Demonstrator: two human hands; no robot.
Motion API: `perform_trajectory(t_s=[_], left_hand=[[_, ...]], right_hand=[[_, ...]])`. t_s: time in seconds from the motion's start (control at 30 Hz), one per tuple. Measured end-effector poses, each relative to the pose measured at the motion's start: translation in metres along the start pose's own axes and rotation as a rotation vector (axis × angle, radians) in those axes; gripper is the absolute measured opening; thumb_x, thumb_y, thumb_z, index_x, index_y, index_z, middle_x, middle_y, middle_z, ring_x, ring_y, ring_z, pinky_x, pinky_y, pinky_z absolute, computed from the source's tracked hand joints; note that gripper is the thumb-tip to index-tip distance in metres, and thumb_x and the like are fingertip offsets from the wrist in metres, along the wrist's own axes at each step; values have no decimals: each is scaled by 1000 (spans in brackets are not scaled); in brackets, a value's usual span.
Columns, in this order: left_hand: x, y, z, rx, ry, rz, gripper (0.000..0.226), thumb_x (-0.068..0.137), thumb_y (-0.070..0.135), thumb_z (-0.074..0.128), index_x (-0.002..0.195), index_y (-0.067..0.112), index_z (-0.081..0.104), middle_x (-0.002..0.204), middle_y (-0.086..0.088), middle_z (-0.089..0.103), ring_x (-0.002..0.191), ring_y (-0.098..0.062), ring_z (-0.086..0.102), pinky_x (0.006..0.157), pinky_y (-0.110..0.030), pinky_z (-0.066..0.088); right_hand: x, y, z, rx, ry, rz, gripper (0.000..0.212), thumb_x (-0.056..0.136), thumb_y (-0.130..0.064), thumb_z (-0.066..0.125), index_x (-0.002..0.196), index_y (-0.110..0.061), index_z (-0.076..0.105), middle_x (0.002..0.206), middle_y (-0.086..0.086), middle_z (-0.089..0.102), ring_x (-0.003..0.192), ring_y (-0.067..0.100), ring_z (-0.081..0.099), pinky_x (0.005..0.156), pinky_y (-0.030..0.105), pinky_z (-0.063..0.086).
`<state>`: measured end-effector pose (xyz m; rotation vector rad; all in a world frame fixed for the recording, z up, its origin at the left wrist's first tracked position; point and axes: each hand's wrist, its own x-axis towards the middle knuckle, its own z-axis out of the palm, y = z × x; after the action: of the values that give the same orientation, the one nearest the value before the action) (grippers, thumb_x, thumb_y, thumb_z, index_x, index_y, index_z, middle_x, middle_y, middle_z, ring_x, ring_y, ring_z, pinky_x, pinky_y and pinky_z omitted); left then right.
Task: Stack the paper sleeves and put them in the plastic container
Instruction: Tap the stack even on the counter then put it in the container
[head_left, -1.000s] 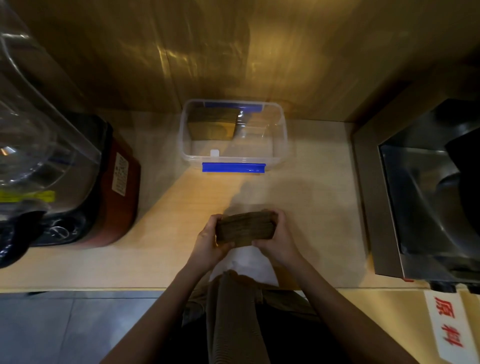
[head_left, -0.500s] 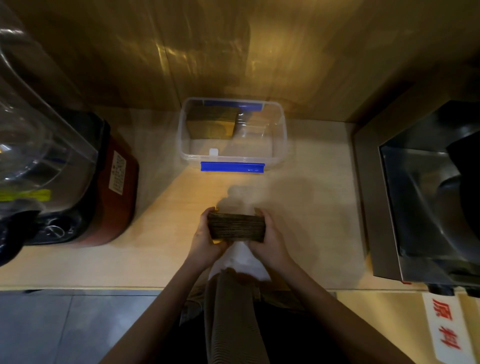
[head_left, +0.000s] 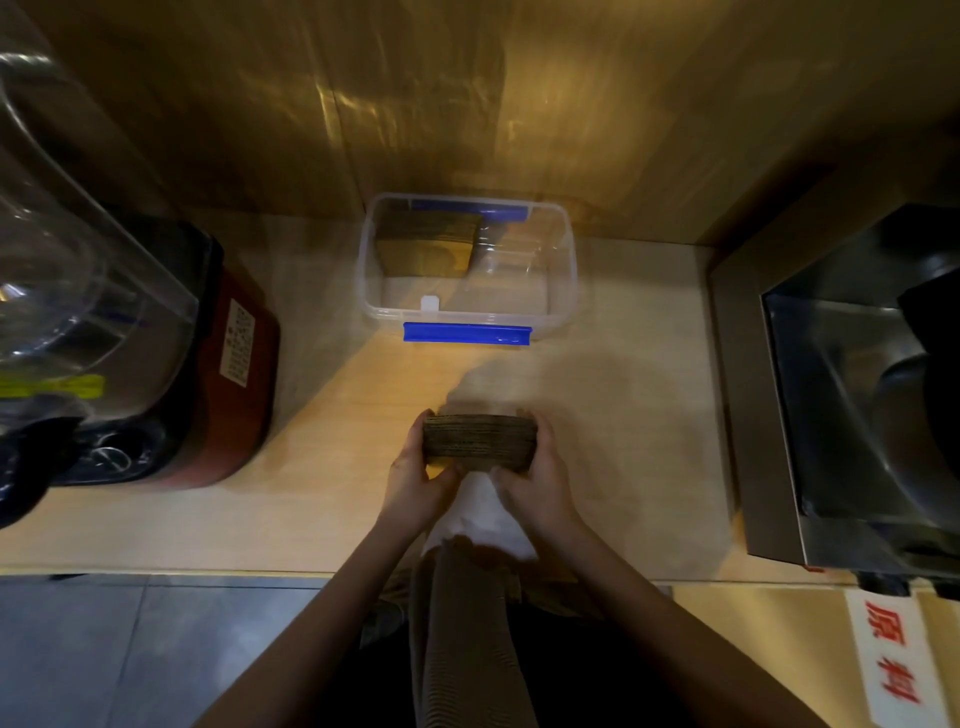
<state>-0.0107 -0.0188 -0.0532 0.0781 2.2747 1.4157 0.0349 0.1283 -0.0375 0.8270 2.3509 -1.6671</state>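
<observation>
A thick stack of brown corrugated paper sleeves (head_left: 479, 441) is pressed between my two hands just above the counter. My left hand (head_left: 418, 480) grips its left end and my right hand (head_left: 535, 483) grips its right end. Farther back stands the clear plastic container (head_left: 563, 280) with blue clips, open on top. Another stack of brown sleeves (head_left: 426, 249) lies in its back left corner. A long row of more sleeves (head_left: 462, 639) runs from below my hands toward my body, partly over a white sheet (head_left: 483, 514).
A blender with a clear jug and red base (head_left: 228, 364) stands at the left. A steel machine (head_left: 852, 410) fills the right side. The wooden wall (head_left: 467, 104) rises right behind the container. A label with red characters (head_left: 893, 660) sits at lower right.
My hands have squared the stack from tilted to level and carried it slightly forward toward the container.
</observation>
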Motion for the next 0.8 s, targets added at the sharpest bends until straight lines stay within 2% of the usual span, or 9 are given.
perform_trajectory(t_s=[0.07,0.17,0.23,0.3,0.37,0.43,0.5,0.6,0.8], left_hand=[[0,1,-1,15,13,-5,78,79,13,64,142,18,19,125,-2,52,117,-17,50,90,-19,38],[-1,0,-1,8,-27,-26,92,78,13,65,145,20,3,141,-12,45,129,-25,43,100,-23,32],[-1,-2,-3,47,-31,3,90,77,13,66,145,21,7,143,-13,42,131,-26,41,103,-25,32],[-1,-3,-6,113,-4,45,83,76,12,66,143,19,17,143,-13,42,131,-25,41,102,-25,33],[-2,-2,-8,159,14,91,77,76,11,66,140,16,24,141,-12,44,127,-17,41,99,-22,34],[-2,1,-10,179,5,124,71,75,9,66,137,15,31,136,-11,49,119,-11,42,96,-20,36],[0,1,-13,191,-12,140,63,75,9,66,132,13,38,129,-12,54,115,-14,48,95,-25,41],[6,2,-24,263,-84,156,56,77,11,65,127,13,41,123,-11,58,114,-24,55,97,-36,47],[19,18,-44,372,-250,150,56,78,12,65,127,9,39,123,-14,58,113,-25,55,98,-37,46]], right_hand=[[2,0,-2,-11,-13,-6,79,79,-4,64,142,-19,19,120,-9,42,113,4,41,88,13,38],[1,2,-3,-63,-73,-21,87,80,-3,62,146,-19,8,129,-7,42,117,5,40,93,18,36],[2,4,-5,-108,-94,-37,83,81,-4,62,146,-20,12,142,1,41,125,8,39,99,21,36],[3,5,-8,-154,-98,-49,77,81,-6,62,144,-19,20,144,4,41,129,13,39,103,24,35],[4,6,-12,-178,-116,-64,71,81,-7,62,141,-18,26,142,5,44,129,18,42,104,29,39],[4,6,-16,-182,-131,-75,63,81,-8,63,135,-17,33,133,4,50,122,19,48,97,27,43],[6,4,-19,-194,-151,-76,58,80,-9,65,130,-17,39,125,3,54,116,18,52,91,26,45],[13,1,-26,-246,-189,-77,56,76,-12,70,125,-18,43,120,4,57,109,15,52,90,29,47],[35,-19,-41,-346,-314,-84,49,66,-16,79,108,-14,53,100,1,62,95,17,59,77,32,48]])
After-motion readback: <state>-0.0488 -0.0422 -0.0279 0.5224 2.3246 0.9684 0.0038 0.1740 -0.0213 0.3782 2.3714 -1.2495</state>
